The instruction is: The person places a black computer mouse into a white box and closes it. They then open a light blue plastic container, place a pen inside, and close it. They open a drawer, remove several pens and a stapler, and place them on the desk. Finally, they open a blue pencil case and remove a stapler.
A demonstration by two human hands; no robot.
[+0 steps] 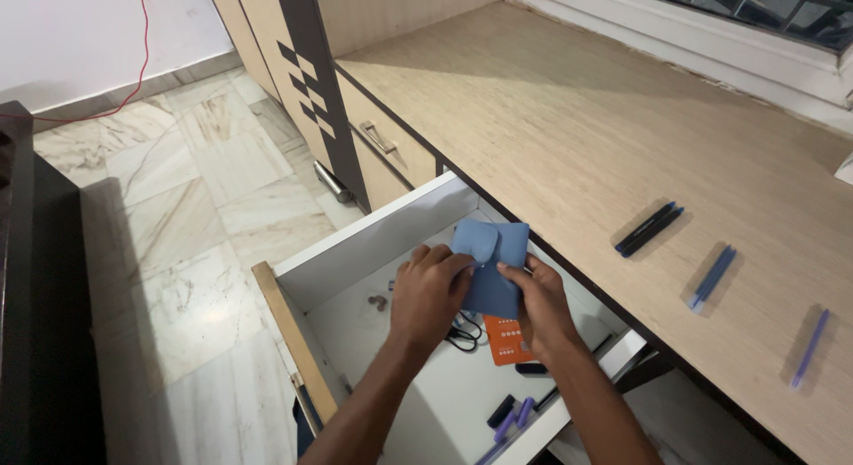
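Over the open white drawer (373, 230), head view: both hands held a small blue fabric pouch (491, 270) with a rounded flap, soft matte cloth, upright above the drawer's middle. Left hand (429, 292) gripped the pouch's left edge, fingers curled around it, thumb on the flap. Right hand (538, 307) pinched the pouch from the right side and below, fingers closed on the fabric.

Inside the drawer, under the hands: a flat orange card (506, 342) with rows of pale dots, rectangular, partly hidden by the right hand. Just beside it, a black looped cable (463, 333). Near the drawer's front corner, purple and dark pen-shaped tools (513, 418). A few small round brown bits (379, 301) lay near the back wall.

On the wood-grain laminate countertop (569, 110), right of the drawer: a pair of dark blue stick tools (649, 228), a lighter blue pair (713, 276), a single purple stick (811, 347), well apart from each other. Marble-pattern tile floor (195, 207) to the left
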